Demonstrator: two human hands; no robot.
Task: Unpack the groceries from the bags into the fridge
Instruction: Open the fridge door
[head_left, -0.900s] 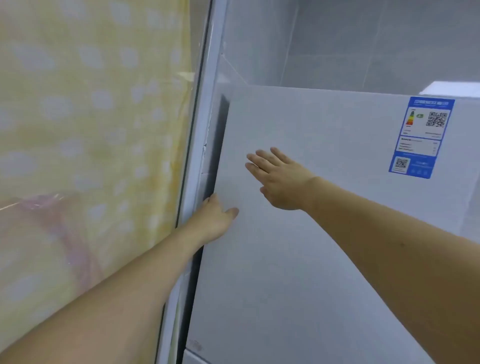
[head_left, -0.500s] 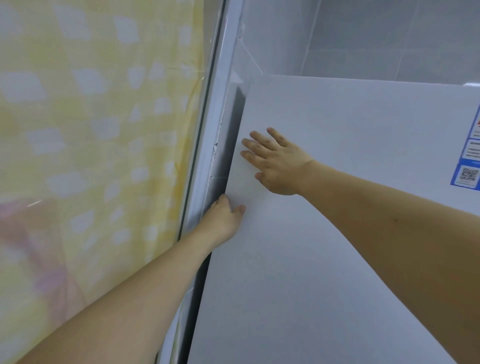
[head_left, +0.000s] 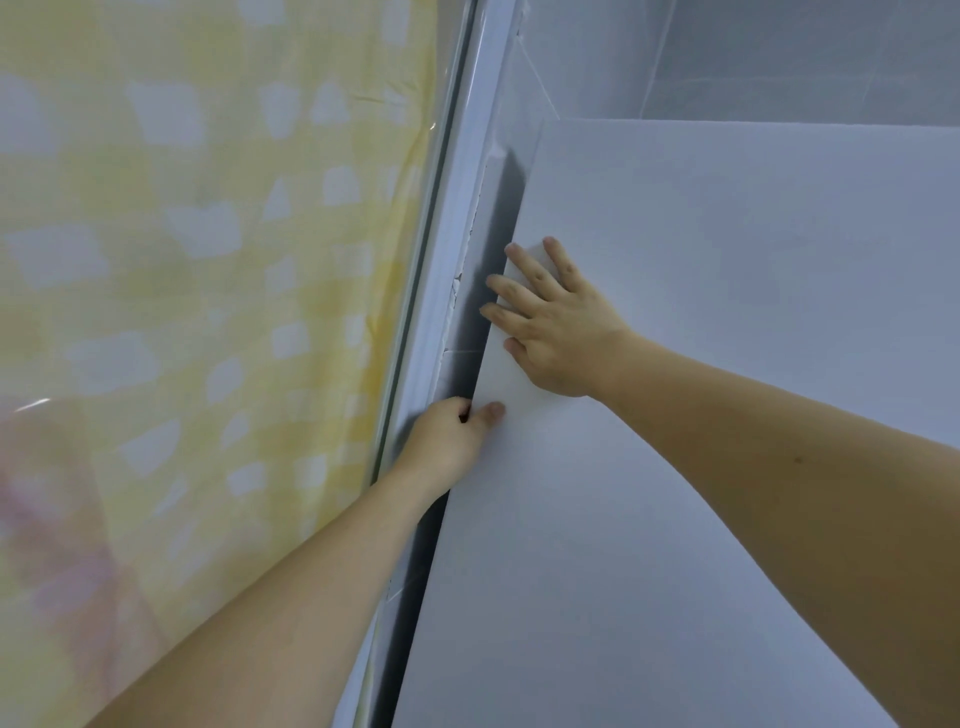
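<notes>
The left hand (head_left: 444, 441) curls its fingers around the fridge door's (head_left: 701, 415) left edge, thumb on the front. The right hand (head_left: 558, 332) lies flat near that edge, fingers spread, beside a yellow curtain (head_left: 208, 260).

Left hand (head_left: 447, 441) fingers: curled round the left edge of the fridge door (head_left: 701, 415) and out of sight behind it; only the thumb and the back of the hand show.
Right hand (head_left: 556, 332) palm: pressed flat against the door, so the contact itself is hidden.
Gap beside the door: dark and narrow; nothing in it can be made out.
Fridge door: cut off by the right and bottom edges.
Both forearms: run out of the picture at the bottom and right.
Curtain (head_left: 182, 312): cut by the left and top edges; lower left part blurred pinkish.
</notes>
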